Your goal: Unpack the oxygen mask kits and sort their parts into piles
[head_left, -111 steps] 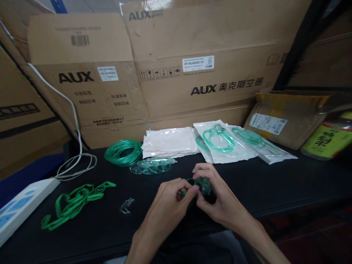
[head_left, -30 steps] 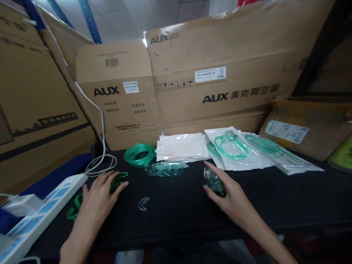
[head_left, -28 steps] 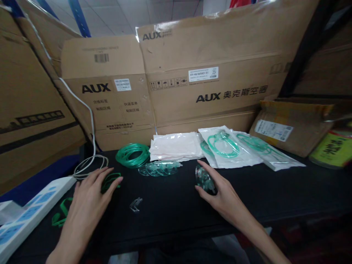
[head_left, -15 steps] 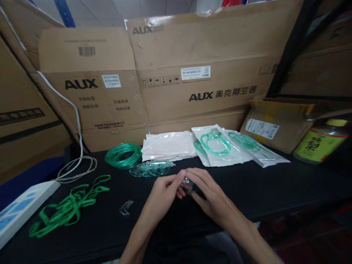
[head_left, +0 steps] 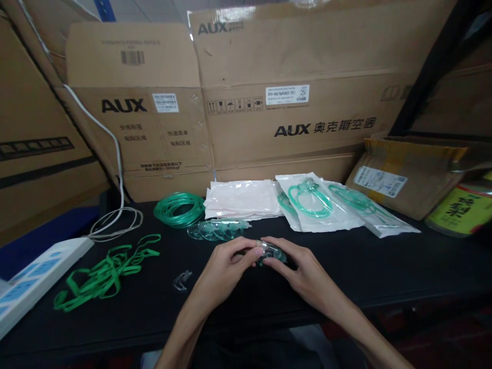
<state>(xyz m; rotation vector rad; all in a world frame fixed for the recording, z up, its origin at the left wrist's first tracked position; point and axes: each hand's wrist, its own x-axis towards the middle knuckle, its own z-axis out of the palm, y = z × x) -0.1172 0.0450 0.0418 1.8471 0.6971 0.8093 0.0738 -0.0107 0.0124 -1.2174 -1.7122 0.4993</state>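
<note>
A clear, green-tinted oxygen mask [head_left: 272, 251] is held between both my hands over the black table. My left hand [head_left: 229, 260] pinches its left end with thumb and fingers. From the other side, my right hand [head_left: 300, 262] grips it, thumb in front and fingers over the top. Parts of the mask are hidden by my fingers. Just behind my hands lies a row of nested clear masks [head_left: 220, 229]. Small thin shiny strips [head_left: 182, 280] rest left of my left forearm. Farther left sits a tangle of green elastic straps [head_left: 109, 271].
A coil of green tubing [head_left: 180, 209], stacked white pouches [head_left: 242, 199] and bagged masks with tubing [head_left: 317, 202] line the back. A power strip [head_left: 46, 277] stands at left. Cardboard boxes [head_left: 246, 138] wall the rear; a small carton [head_left: 407, 169] and a yellow-labelled jar [head_left: 461, 210] are at right.
The mask has been turned and shows more between my hands. My right fingers have shifted, with the thumb now on its front. The view has moved slightly.
</note>
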